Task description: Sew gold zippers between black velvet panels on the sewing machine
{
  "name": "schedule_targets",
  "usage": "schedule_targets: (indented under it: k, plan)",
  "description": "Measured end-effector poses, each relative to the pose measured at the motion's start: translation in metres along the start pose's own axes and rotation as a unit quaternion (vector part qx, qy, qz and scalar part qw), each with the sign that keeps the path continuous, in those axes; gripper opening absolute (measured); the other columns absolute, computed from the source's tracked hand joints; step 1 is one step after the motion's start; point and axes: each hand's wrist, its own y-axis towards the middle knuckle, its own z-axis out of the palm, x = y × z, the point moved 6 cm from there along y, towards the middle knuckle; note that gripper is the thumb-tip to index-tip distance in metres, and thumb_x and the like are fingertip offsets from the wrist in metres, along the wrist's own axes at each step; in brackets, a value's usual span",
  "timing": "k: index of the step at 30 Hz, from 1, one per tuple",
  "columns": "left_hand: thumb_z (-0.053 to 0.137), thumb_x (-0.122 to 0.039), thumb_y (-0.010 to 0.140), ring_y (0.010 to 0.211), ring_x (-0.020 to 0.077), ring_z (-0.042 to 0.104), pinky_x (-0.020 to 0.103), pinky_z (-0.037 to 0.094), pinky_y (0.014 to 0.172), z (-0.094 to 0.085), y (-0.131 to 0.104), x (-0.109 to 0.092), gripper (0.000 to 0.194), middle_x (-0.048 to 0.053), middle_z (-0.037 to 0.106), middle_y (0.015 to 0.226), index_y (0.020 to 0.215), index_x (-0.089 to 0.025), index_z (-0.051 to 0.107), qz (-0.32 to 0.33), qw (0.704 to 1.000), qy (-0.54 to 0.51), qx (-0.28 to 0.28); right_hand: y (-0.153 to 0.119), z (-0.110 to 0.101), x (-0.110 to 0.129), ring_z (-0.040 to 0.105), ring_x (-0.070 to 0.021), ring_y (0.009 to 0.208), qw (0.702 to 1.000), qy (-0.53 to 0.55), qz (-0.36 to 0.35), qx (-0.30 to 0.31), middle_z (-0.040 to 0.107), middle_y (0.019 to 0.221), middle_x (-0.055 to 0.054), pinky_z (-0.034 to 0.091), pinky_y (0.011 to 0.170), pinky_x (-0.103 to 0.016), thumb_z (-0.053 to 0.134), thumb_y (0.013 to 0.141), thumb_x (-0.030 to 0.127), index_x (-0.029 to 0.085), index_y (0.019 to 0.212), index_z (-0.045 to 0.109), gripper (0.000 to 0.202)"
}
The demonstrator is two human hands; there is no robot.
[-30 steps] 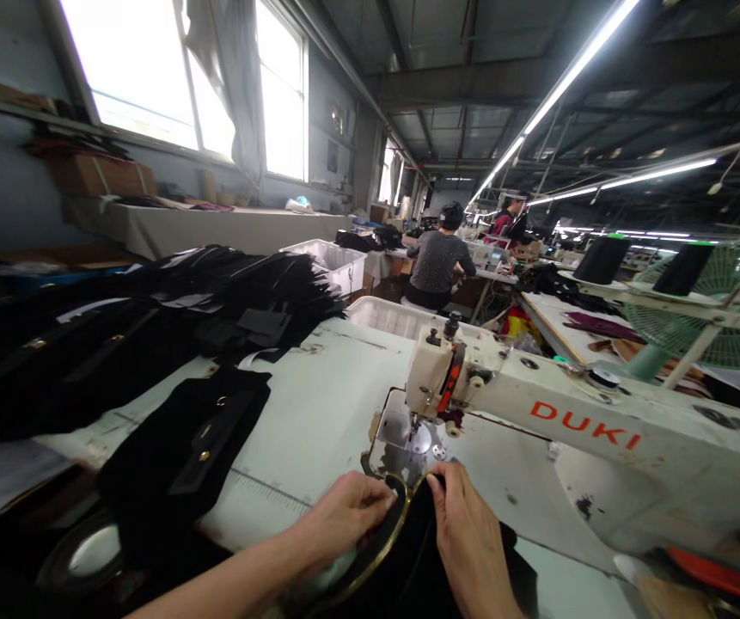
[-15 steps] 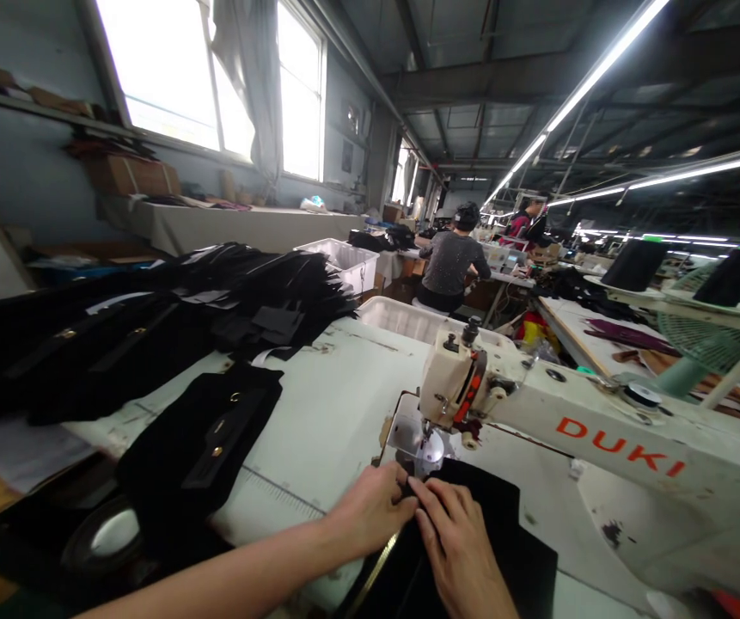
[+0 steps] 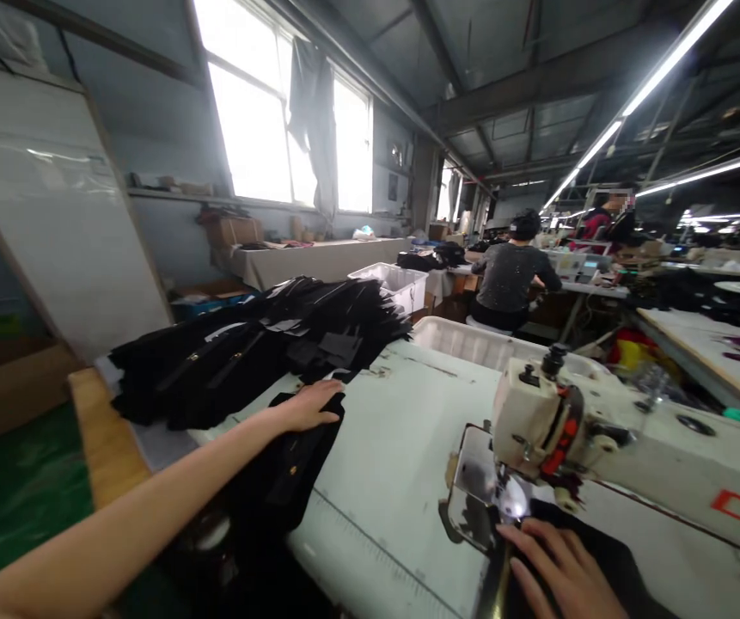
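Observation:
My left hand lies on the top edge of a separate black fabric piece with small gold fittings, its fingers stretched out. My right hand rests flat, fingers spread, on black fabric beside the lit needle area of a white sewing machine. A gold-coloured strip runs along that fabric, left of my right hand. The lower part of my right hand is cut off by the frame.
A large heap of black pieces covers the table's far left. White plastic bins stand behind the pale tabletop. A seated person works farther back, and another person is beyond.
My left hand has left the fabric by the needle and moved left onto the separate black piece. My right hand remains by the needle. The view has turned left.

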Motion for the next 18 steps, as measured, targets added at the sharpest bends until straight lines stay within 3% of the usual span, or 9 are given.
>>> schedule_targets:
  k: [2, 5, 8, 10, 12, 15, 18]
  plan:
    - [0.065, -0.031, 0.090, 0.118, 0.0289, 0.052, 0.052, 0.040, 0.100, 0.005, 0.018, 0.011, 0.028, 0.010, 0.057, 0.126, 0.112, -0.015, 0.062, 0.020, 1.000, -0.006, 0.014, 0.005, -0.006, 0.003, 0.069, -0.0186, 0.088, 0.995, 0.017, 0.091, 0.036, 0.070, 0.103, -0.004, 0.060, 0.073, -0.030, 0.049, 0.095, 0.041, 0.031, 0.111, 0.066, 0.025]
    - [0.069, -0.037, 0.084, 0.099, 0.0256, 0.058, 0.045, 0.043, 0.091, 0.024, 0.029, 0.004, 0.024, 0.006, 0.063, 0.098, 0.090, -0.015, 0.064, 0.058, 0.997, -0.036, 0.029, 0.008, -0.010, 0.013, 0.064, -0.0237, 0.099, 0.981, 0.041, 0.160, 0.103, 0.066, 0.112, -0.006, 0.058, 0.084, -0.043, 0.053, 0.094, 0.035, 0.029, 0.117, 0.062, 0.026]
    - [0.068, -0.048, 0.076, 0.080, 0.0228, 0.058, 0.035, 0.045, 0.078, 0.048, 0.024, -0.028, 0.032, 0.002, 0.062, 0.078, 0.078, -0.017, 0.063, 0.092, 0.990, -0.092, 0.058, 0.008, -0.010, 0.021, 0.061, -0.0249, 0.105, 0.968, 0.079, 0.184, 0.150, 0.062, 0.118, -0.007, 0.055, 0.090, -0.046, 0.055, 0.093, 0.032, 0.028, 0.121, 0.059, 0.029]
    - [0.060, -0.052, 0.081, 0.074, 0.0214, 0.058, 0.031, 0.045, 0.070, 0.065, 0.017, -0.061, 0.036, 0.001, 0.062, 0.075, 0.082, -0.016, 0.064, 0.108, 0.982, -0.135, 0.079, 0.007, -0.012, 0.024, 0.059, -0.0254, 0.107, 0.964, 0.090, 0.191, 0.164, 0.061, 0.119, -0.007, 0.054, 0.092, -0.047, 0.055, 0.093, 0.032, 0.027, 0.123, 0.058, 0.030]
    - [0.054, -0.051, 0.086, 0.076, 0.0213, 0.061, 0.030, 0.048, 0.071, 0.082, 0.012, -0.099, 0.037, 0.001, 0.064, 0.079, 0.090, -0.016, 0.066, 0.125, 0.974, -0.167, 0.088, 0.007, -0.013, 0.025, 0.058, -0.0258, 0.108, 0.964, 0.089, 0.189, 0.166, 0.060, 0.120, -0.008, 0.053, 0.094, -0.047, 0.056, 0.093, 0.032, 0.026, 0.124, 0.057, 0.032]
    - [0.063, -0.034, 0.081, 0.101, 0.0244, 0.061, 0.034, 0.047, 0.093, 0.104, 0.002, -0.150, 0.031, 0.006, 0.063, 0.110, 0.107, -0.017, 0.066, 0.157, 0.968, -0.185, 0.067, 0.008, -0.013, 0.025, 0.060, -0.0242, 0.103, 0.968, 0.086, 0.173, 0.161, 0.061, 0.116, -0.008, 0.056, 0.089, -0.041, 0.060, 0.090, 0.026, 0.024, 0.123, 0.058, 0.034]
    - [0.066, -0.018, 0.077, 0.137, 0.0299, 0.035, 0.041, 0.030, 0.115, 0.123, -0.020, -0.172, 0.064, 0.011, 0.034, 0.150, 0.138, -0.021, 0.047, 0.176, 0.968, -0.178, 0.029, 0.008, -0.015, 0.026, 0.063, -0.0234, 0.097, 0.978, 0.060, 0.150, 0.136, 0.062, 0.112, -0.009, 0.059, 0.083, -0.038, 0.063, 0.086, 0.022, 0.022, 0.123, 0.059, 0.037]
